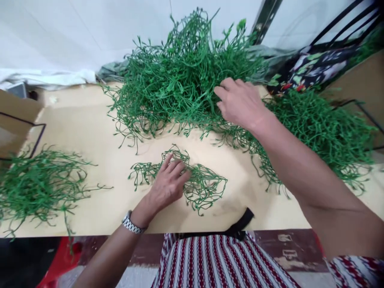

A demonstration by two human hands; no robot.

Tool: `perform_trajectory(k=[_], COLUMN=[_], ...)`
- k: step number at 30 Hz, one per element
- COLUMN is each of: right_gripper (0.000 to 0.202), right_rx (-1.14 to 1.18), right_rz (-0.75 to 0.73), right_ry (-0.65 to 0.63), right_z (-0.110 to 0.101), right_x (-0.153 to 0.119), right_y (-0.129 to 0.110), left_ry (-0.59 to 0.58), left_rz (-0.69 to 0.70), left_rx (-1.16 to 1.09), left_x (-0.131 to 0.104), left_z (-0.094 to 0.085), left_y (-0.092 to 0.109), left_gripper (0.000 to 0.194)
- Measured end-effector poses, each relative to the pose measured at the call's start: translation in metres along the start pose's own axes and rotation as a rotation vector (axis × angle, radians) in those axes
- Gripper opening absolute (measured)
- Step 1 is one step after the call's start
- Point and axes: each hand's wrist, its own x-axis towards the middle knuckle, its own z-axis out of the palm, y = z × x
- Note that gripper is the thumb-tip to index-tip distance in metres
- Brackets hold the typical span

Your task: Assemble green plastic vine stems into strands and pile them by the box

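Observation:
Green artificial plant stems, thin and branching with small knobbed tips, lie in bunches on a pale tabletop (90, 132). My left hand (171, 180), with a metal-banded watch (132, 224) at the wrist, rests on a small loose bunch of stems (207, 184) near the front edge. Its fingers are stretched and slightly bent over the bunch. At the right side of the large stem pile (174, 84) is my right hand (240, 102). Its fingers are bent, thumb and index slightly apart, with the tips touching the stems; no stem shows gripped between them.
Another stem heap (321, 132) lies to the right, a smaller heap (33, 188) at the left. Cardboard boxes (15, 108) stand at both sides. A floral dark cloth (321, 68) is at the back right. A black strap (243, 220) lies at the front edge.

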Motion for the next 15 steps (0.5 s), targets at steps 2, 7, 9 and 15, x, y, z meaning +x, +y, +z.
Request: perform_trajectory(k=[2,7,9,15], right_gripper=[0.038,0.025,0.019,0.017], right_rx=[-0.001,0.199,0.349,0.498], right_rz=[-0.018,-0.099,-0.133,-0.006], right_ry=[0.033,-0.093,-0.387,-0.584], right_z=[-0.023,-0.046,-0.036,-0.014], right_x=[-0.013,-0.063,-0.084,-0.107], right_y=[-0.007,-0.045,-0.066,-0.082], left_ry=[0.009,0.038,0.056,-0.043], left_rz=[-0.021,-0.068,-0.066,0.015], left_rx=[-0.045,-0.15,-0.184,-0.128], left_x=[0.0,-0.006,-0.008,-0.017], left_z=[-0.001,-0.008,-0.009,-0.002], left_y=[0.002,0.017,0.026,0.046], left_gripper=[0.033,0.033,0.031,0.021])
